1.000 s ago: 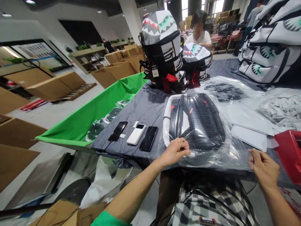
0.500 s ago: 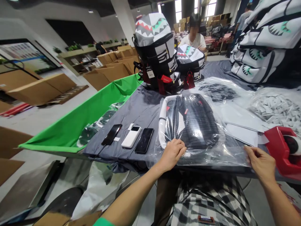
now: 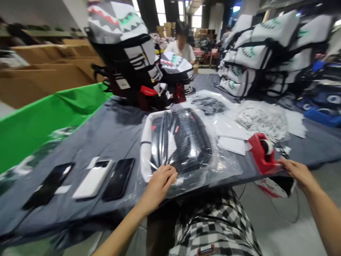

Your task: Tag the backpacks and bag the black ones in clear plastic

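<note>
A black and white backpack sealed in a clear plastic bag [image 3: 183, 142] lies on the grey table [image 3: 114, 131] in front of me. My left hand [image 3: 159, 185] rests on the near edge of the bag, fingers curled down onto the plastic. My right hand [image 3: 295, 171] reaches to the near end of a red tape dispenser [image 3: 262, 153] at the table's front right; the fingers touch its base and look partly curled. The picture is blurred by motion.
Three phones [image 3: 87, 179] lie at the left of the bag. A green bin [image 3: 34, 121] stands further left. Upright shark-print backpacks [image 3: 125, 53] stand behind, more are stacked at the right [image 3: 255, 53]. White tags [image 3: 262, 119] and papers lie right. A person [image 3: 182, 44] sits at the far end.
My right hand has left the bag's right corner and moved right to the red tape dispenser. The view has swung to the right. My left hand stays on the bag.
</note>
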Tool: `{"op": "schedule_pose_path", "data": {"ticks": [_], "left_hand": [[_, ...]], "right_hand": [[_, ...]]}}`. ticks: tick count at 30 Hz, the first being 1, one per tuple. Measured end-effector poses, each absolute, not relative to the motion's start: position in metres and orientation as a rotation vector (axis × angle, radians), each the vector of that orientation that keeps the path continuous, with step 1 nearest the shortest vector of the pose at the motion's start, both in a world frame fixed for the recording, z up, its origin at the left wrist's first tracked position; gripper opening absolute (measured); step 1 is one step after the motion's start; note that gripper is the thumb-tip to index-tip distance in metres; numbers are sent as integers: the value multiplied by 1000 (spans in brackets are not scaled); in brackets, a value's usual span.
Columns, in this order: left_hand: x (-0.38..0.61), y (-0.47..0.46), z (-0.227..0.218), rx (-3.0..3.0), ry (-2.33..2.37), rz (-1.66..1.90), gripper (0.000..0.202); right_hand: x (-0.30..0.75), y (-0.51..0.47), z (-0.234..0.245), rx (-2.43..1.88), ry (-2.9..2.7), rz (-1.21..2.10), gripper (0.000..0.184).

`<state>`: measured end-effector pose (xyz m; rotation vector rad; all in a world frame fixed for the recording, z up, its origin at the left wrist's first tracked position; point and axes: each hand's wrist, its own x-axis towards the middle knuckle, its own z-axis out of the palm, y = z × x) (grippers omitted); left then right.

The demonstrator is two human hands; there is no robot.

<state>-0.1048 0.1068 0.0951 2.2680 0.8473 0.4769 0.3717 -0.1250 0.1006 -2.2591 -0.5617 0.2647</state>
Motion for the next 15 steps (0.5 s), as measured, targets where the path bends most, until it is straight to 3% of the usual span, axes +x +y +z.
{"op": "schedule_pose_path", "data": {"ticks": [6,15], "left_hand": [[-105,111,95,2229,869,428,45],[-106,111,93,2235,880,453,47]], "right_hand": [[379,-123,85,-2194,-477,272,62],[347,-151,95,-2077,-450,125,37]]}}
